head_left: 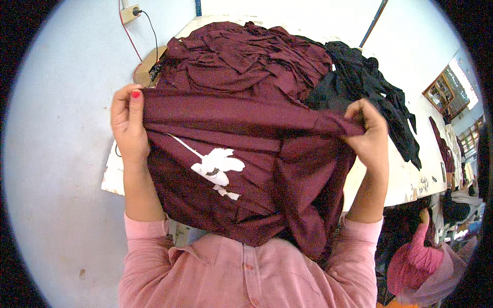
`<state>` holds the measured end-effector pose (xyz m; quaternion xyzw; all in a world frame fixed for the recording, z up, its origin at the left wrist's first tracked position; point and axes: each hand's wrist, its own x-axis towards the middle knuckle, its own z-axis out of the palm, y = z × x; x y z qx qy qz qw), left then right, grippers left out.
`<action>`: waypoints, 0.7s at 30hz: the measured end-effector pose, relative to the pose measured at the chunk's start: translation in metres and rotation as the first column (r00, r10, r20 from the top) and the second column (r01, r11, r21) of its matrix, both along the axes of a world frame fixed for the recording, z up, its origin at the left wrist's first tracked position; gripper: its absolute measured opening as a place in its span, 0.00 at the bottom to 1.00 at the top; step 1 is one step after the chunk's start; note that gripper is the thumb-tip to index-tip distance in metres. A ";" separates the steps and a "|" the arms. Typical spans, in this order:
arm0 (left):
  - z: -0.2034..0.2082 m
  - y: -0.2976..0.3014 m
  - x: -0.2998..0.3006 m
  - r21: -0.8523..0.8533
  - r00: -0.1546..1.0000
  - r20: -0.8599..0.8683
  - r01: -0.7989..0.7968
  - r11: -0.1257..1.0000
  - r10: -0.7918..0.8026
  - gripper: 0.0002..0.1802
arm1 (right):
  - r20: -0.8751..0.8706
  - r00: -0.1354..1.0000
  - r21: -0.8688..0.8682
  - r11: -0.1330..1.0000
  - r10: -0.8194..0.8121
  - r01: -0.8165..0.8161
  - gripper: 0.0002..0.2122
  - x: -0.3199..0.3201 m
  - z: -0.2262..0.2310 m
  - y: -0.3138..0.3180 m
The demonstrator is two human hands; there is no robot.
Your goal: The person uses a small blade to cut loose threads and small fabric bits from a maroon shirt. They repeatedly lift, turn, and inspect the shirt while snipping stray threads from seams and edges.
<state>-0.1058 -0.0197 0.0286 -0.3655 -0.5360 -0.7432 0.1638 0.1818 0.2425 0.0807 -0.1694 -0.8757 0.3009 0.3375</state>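
Above the white worktable (405,179), both the left hand (128,126) and right hand (367,133) pinch shut on the top edge of a limp, light maroon knit garment with white print (231,169), which likely drapes and stretches, so gripping the hem corners suits it.

- I see no packages, labels, signs or screens anywhere on my feed.
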 end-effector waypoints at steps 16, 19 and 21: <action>-0.042 -0.024 0.001 -0.372 0.969 -0.242 -0.143 0.917 0.053 0.10 | -0.279 0.952 0.495 0.830 -0.127 0.256 0.12 0.014 -0.058 -0.029; -0.050 -0.032 0.000 -0.346 0.973 -0.225 -0.127 0.930 0.049 0.11 | -0.337 0.932 0.509 0.808 -0.131 0.297 0.14 0.021 -0.075 -0.027; -0.051 -0.035 -0.001 -0.341 0.970 -0.227 -0.159 0.926 0.083 0.11 | -0.344 0.925 0.515 0.791 -0.163 0.331 0.14 0.027 -0.085 -0.025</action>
